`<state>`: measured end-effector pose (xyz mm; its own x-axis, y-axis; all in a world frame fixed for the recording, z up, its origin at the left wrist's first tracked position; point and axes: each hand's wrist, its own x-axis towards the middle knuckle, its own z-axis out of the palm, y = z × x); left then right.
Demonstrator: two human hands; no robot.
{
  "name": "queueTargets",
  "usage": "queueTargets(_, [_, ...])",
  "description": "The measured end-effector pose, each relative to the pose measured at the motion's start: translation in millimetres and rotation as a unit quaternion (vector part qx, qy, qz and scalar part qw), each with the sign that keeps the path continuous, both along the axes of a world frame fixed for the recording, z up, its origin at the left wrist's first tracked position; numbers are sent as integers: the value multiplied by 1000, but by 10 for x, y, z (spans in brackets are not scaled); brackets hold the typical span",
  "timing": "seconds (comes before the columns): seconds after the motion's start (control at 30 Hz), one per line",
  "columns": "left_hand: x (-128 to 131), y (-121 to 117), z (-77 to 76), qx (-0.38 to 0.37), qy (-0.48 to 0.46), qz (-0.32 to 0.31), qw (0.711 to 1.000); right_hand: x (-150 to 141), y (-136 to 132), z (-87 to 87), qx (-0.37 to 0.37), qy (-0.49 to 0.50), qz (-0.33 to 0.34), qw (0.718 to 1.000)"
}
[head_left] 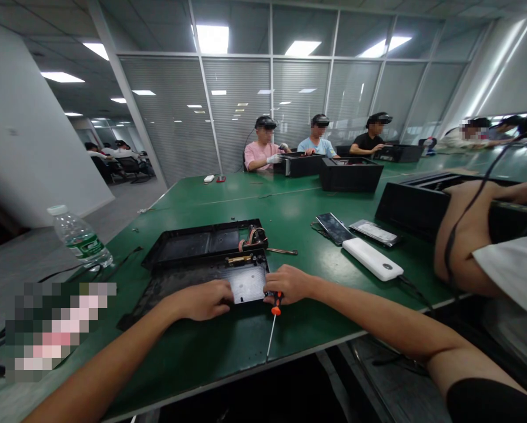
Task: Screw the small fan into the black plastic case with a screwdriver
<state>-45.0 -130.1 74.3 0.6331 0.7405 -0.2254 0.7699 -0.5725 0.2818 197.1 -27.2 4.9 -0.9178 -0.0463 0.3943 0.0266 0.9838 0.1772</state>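
An opened black plastic casing (175,282) lies in two halves on the table, a silver metal plate (248,282) inside the nearer one. Bundled thin wires (247,242) show at the right end of the farther half. My left hand (205,299) grips the near edge of the casing with bent fingers, its fingertips partly hidden. At the right end, my right hand (292,283) closes around a screwdriver (276,305) with an orange and black handle. The shaft points back toward the table's front edge. Fingers of that hand also reach the casing's side.
A white power bank (372,259), a dark phone-like slab (334,228) and a hard drive (375,232) lie to the right. A water bottle (80,238) stands left. Beside me, a co-worker's arm (461,235) reaches over a black case (410,208). Several people work across the table.
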Motion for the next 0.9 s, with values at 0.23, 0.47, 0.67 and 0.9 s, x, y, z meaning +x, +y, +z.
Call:
queueTargets(0.23, [244,35,-177,32,-53,-29,998,2,-8,18,22,-10,0,1000])
queueTargets(0.47, [65,-6,-71,86,28,55,994,27,-78,95,85,-46,-5,995])
queueTargets(0.67, [-366,-107,68,96,133,173,971,145,-44,209,144,-28,-26,989])
queueTargets(0.9, [-498,-145,109,132,158,197,959,173,17,105,192,-2,-12,981])
